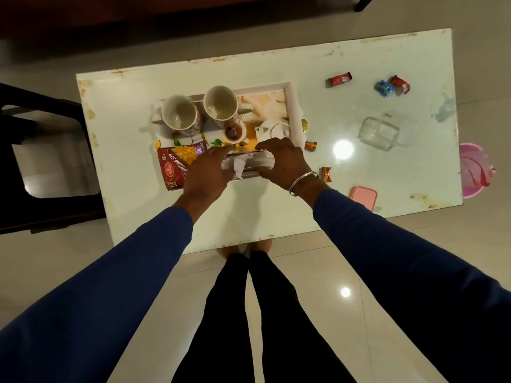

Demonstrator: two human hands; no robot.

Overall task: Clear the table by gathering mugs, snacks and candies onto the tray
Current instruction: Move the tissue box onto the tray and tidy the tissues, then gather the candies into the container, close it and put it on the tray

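Observation:
A white-rimmed tray (293,106) with a printed picture sits mid-table. Two white mugs (180,115) (220,103) stand at its left end. A red snack packet (177,165) lies on the tray's near left corner. Both hands hold a tissue box (247,165) over the tray's near edge: my left hand (206,174) grips its left end, my right hand (282,161) grips its right end. Loose candies lie on the table to the right: red (339,79), blue (383,88), red (399,84), and two (310,146) (326,174) near my right wrist.
A clear glass container (379,133) and a pink lid (364,197) lie on the right part of the white table (132,172). A pink bin (474,170) stands past the right edge. A dark chair (47,161) stands at the left.

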